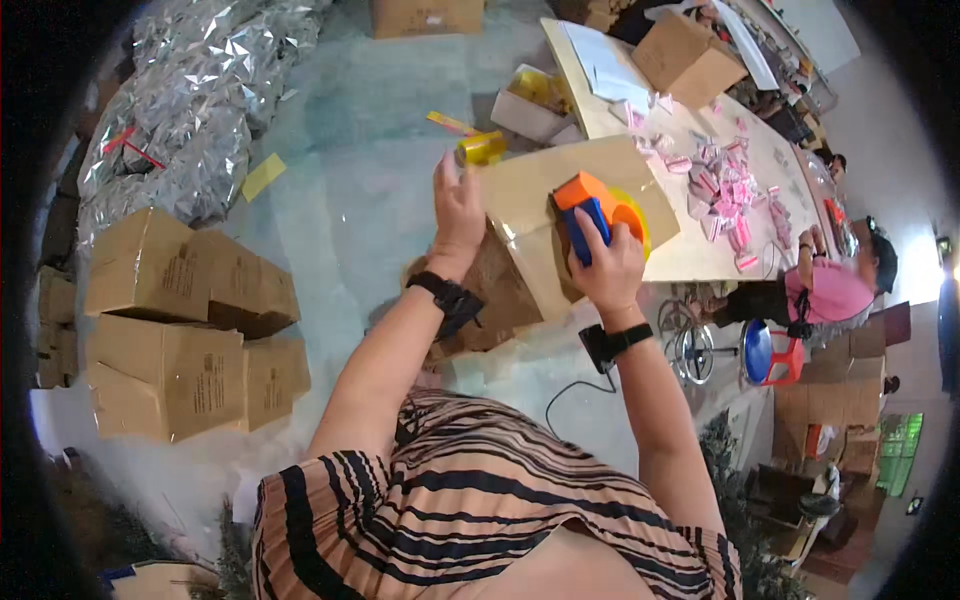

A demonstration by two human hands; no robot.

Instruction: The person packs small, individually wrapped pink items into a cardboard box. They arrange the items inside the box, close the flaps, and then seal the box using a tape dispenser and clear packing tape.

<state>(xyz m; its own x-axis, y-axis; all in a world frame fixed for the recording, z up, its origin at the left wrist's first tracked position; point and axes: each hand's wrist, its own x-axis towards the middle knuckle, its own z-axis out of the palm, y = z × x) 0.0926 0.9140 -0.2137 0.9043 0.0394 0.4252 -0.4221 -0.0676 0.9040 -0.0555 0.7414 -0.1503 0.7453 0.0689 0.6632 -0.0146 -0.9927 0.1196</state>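
Note:
In front of me stands a cardboard box (530,190) with shiny tape across its top face. My right hand (610,265) grips the blue handle of a tape dispenser (583,190), which has orange parts and a yellow roll, and rests over the right part of the box top. My left hand (460,215) is at the box's left edge with its fingers stretched out, holding nothing. Just beyond those fingertips is a yellow roll of tape (482,148); whether they touch it I cannot tell.
Several closed cartons (165,375) stand at the left, below a heap of silvery wrapped bundles (205,95). A table (665,240) at the right bears small pink-and-white packets (735,185). Behind it, a person in pink (838,285) is near a blue-and-red stool (765,352).

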